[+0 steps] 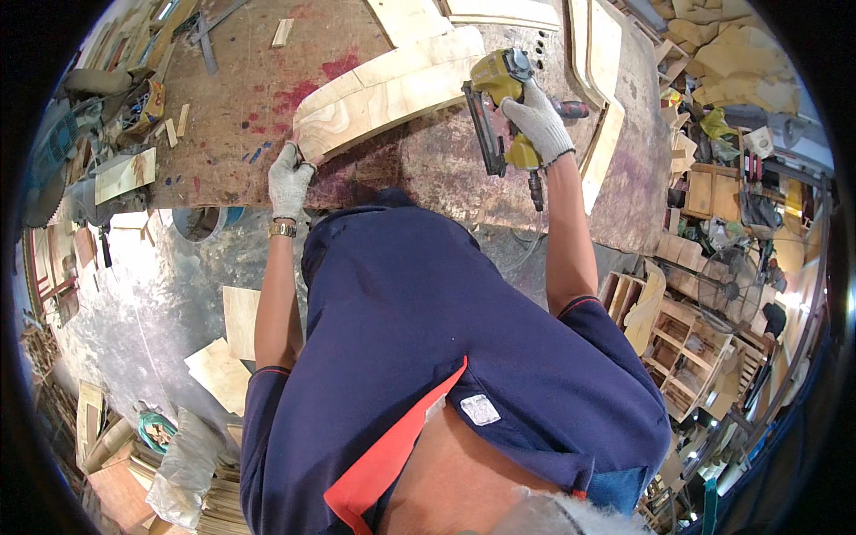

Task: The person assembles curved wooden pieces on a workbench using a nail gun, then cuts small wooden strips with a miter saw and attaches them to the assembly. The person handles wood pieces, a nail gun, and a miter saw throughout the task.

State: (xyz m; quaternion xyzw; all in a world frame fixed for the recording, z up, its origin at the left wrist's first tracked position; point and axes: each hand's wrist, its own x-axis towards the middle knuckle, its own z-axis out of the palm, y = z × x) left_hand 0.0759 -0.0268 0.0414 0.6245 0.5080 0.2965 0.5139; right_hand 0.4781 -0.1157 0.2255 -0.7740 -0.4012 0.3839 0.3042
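Observation:
A curved piece made of pale plywood (383, 89) lies across the worktable (232, 107) in front of me. My left hand (290, 185), in a whitish knit glove, is closed on the near left corner of that piece. My right hand (540, 125), gloved as well, grips the handle of a yellow and black nail gun (499, 78). The gun is beside the right end of the curved piece, its long dark magazine pointing toward me. Whether its nose touches the wood I cannot tell. A tool with a red and black handle (572, 109) lies just past my right hand.
Bent plywood strips (604, 53) and a narrow wooden piece (603, 156) lie on the table's right side. Small offcuts (171, 132) are at the left, near a round saw blade (45, 187). Wood sheets (218, 374) rest on the floor; a fan (731, 283) and wooden frames stand right.

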